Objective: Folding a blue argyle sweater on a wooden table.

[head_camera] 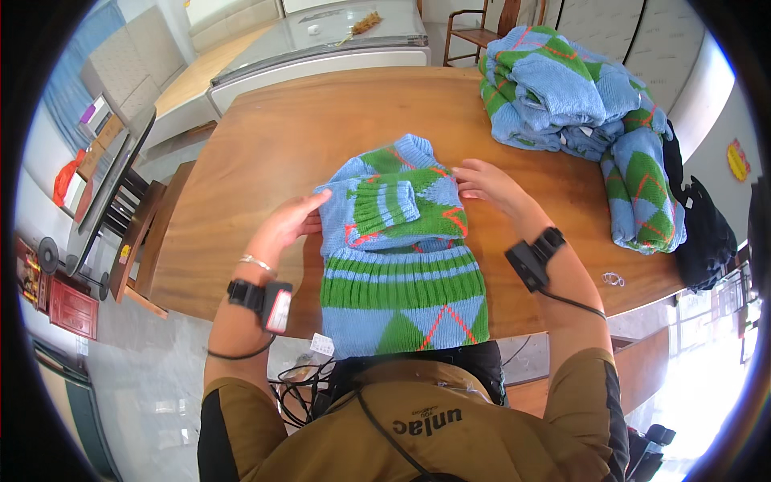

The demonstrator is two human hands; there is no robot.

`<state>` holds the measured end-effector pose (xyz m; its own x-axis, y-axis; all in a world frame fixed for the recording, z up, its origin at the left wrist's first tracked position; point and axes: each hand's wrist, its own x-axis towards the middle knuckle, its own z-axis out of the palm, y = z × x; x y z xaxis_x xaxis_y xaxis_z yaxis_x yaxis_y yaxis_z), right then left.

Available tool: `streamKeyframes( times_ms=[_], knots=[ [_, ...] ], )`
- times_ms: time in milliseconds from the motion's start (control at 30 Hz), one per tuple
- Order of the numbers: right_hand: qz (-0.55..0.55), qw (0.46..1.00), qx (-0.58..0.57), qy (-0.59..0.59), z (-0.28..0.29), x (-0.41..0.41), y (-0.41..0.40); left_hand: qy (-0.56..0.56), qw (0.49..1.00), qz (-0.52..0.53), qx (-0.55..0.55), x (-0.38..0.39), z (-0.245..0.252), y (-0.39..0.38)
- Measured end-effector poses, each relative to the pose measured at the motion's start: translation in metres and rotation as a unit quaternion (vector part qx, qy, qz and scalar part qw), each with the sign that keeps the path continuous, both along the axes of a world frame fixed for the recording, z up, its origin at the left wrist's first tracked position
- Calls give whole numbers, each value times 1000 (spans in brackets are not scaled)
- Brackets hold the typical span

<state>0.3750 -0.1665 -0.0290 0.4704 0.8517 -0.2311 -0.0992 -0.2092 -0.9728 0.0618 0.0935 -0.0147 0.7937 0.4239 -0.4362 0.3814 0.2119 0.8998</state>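
A blue and green argyle knit sweater [403, 283] with thin red lines lies partly folded on the wooden table [259, 138] before me. Its sleeve with a striped cuff [385, 206] is laid across the upper part, and the ribbed hem is turned up below that. The lower fold reaches the table's near edge, where a white tag [322, 344] sticks out. My left hand [298, 218] touches the sweater's left side, thumb on top and fingers partly hidden beside it. At the right upper edge is my right hand [482, 184], fingers extended against the knit; whether it pinches any fabric is unclear.
A heap of matching sweaters [554, 90] covers the table's far right corner, with a rolled sweater [644, 193] beside it. Black fabric [705, 235] hangs at the right edge. A small clear loop [613, 279] lies near the front right. Black cables [301, 385] hang below the table.
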Motion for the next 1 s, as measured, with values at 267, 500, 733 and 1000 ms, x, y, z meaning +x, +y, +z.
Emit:
streamKeyframes(
  times_ms=[267,500,733,1000],
  knots=[
    [125,969,-10,211,16,-15,56,-66,993,30,-95,31,-7,-10],
    [45,990,117,56,60,-21,52,-153,985,74,13,38,0,22],
    [96,740,218,-629,65,-76,-36,-183,909,-61,370,-33,26,-18],
    [126,734,172,-645,23,-120,-85,-179,835,-75,514,-72,28,-74]
  ],
)
